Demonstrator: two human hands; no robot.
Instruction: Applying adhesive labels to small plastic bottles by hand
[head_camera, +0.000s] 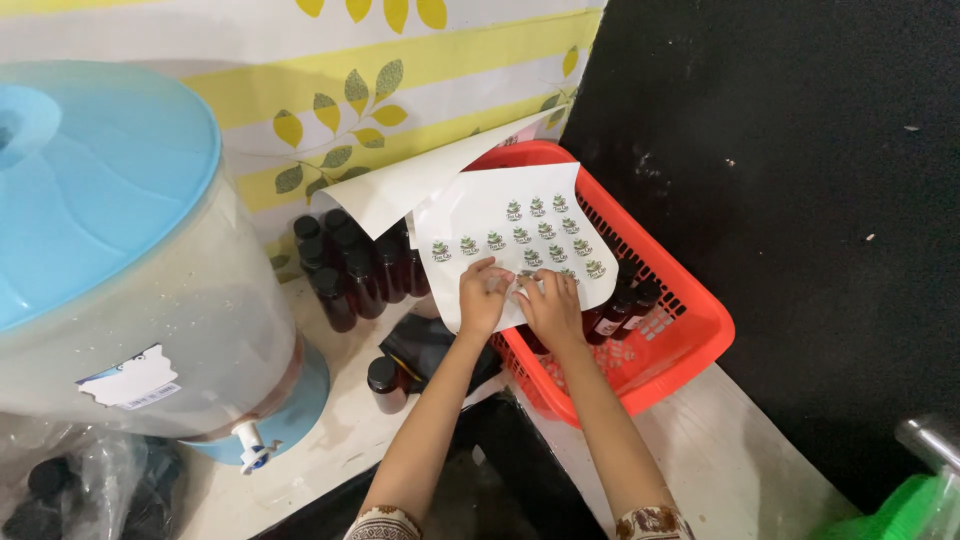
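Two bare hands rest side by side on a white sheet of small round green-and-white stickers (520, 235). The left hand (483, 298) lies with fingers curled, its fingertips pressing the sheet's lower part, while the right hand (552, 305) pinches at a sticker near the lower edge; whether it has one lifted I cannot tell. Under both hands and the sheet sits a red-orange plastic lattice basket (690, 330), with dark brown bottles with black caps (628, 300) showing just right of the right hand. Beyond the left hand, up and left, a curled blank white sheet (410, 185) overlaps the sticker sheet. Left of the left hand stands a cluster of brown capped bottles (345, 265), and farther left a large translucent dispenser with a blue lid (110, 250).
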